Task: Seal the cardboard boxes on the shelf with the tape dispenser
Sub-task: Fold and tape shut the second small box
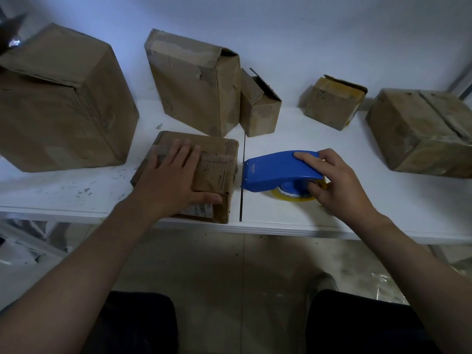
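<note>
Left hand (pixel 170 175) presses box (pixel 217 159); right hand (pixel 339 182) grips tape dispenser (pixel 273 172).

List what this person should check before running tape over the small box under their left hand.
1. Left hand pressing the small box steady: ok.
2. Right hand grips the tape dispenser: ok.
3. Tape roll loaded in the dispenser: ok.
4. Dispenser's front end on the box top: not ok, it stands beside the box on the shelf.
5. Free tape end ready at the dispenser's front: cannot tell.
</note>
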A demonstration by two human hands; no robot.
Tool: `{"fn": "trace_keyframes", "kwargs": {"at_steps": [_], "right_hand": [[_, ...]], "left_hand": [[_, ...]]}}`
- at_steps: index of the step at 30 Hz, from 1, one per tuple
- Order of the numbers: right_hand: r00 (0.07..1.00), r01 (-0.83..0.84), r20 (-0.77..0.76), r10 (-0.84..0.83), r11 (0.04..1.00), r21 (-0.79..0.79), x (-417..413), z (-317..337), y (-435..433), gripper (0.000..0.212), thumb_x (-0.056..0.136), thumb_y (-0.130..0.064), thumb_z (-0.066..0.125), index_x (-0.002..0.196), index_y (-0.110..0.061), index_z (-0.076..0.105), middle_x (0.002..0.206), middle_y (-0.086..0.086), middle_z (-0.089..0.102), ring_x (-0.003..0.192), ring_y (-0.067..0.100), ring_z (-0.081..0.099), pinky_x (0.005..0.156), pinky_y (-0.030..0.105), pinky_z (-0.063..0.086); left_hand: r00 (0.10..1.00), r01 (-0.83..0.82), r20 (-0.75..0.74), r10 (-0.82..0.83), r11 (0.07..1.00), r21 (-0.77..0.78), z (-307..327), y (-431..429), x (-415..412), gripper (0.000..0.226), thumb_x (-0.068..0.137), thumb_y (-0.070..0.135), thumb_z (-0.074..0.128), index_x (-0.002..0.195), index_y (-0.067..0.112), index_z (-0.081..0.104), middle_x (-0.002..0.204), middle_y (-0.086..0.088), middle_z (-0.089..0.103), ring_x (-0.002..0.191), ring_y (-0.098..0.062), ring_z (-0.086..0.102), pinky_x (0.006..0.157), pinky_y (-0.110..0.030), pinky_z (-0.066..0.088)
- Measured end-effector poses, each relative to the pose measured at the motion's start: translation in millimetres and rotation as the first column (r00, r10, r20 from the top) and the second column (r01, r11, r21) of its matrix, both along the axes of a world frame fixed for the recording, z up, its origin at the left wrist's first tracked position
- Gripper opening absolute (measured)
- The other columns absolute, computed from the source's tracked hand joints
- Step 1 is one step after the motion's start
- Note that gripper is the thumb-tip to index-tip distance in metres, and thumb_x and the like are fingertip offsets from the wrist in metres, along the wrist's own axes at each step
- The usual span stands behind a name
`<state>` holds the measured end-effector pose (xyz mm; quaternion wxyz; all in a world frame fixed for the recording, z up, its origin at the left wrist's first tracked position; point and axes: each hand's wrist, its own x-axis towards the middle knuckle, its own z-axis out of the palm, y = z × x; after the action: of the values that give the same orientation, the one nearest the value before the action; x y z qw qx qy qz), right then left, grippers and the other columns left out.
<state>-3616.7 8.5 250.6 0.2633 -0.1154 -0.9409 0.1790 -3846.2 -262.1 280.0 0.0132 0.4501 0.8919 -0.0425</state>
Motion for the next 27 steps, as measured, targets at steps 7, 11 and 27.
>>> {"fn": "trace_keyframes", "kwargs": {"at_steps": [7,11,27], "right_hand": [[1.000,0.009,0.001,-0.009,1.000,0.011,-0.7,-1.5,-4.4,0.074,0.086,0.001,0.072,0.148,-0.030,0.046,0.122,0.003,0.047,0.101,0.003,0.040,0.088,0.002,0.032],[0.999,0.042,0.005,-0.042,0.999,0.008,2.5,1.2,-6.5,0.072,0.087,0.001,0.071,0.148,-0.027,0.047,0.123,0.006,0.048,0.103,0.007,0.040,0.090,0.007,0.030],[0.995,0.078,-0.064,-0.080,0.996,-0.032,14.0,4.9,-3.5,0.070,0.085,0.005,0.067,0.147,-0.023,0.048,0.119,0.007,0.049,0.100,0.008,0.043,0.088,0.004,0.031]], "left_hand": [[0.999,-0.054,0.000,0.054,0.998,0.033,-10.8,-6.8,-12.0,0.140,0.052,0.105,-0.002,0.160,0.015,0.001,0.168,-0.010,-0.003,0.155,-0.029,-0.004,0.125,-0.053,0.002],[0.996,-0.090,0.011,0.090,0.996,-0.001,-9.4,-5.1,-13.0,0.145,0.047,0.105,-0.005,0.160,0.014,-0.002,0.168,-0.012,-0.007,0.155,-0.030,-0.006,0.125,-0.052,0.002],[0.992,-0.109,0.066,0.110,0.994,-0.021,-6.4,-3.3,-9.8,0.146,0.046,0.106,-0.002,0.160,0.015,-0.005,0.167,-0.012,-0.012,0.154,-0.029,-0.011,0.125,-0.050,-0.003]]}}
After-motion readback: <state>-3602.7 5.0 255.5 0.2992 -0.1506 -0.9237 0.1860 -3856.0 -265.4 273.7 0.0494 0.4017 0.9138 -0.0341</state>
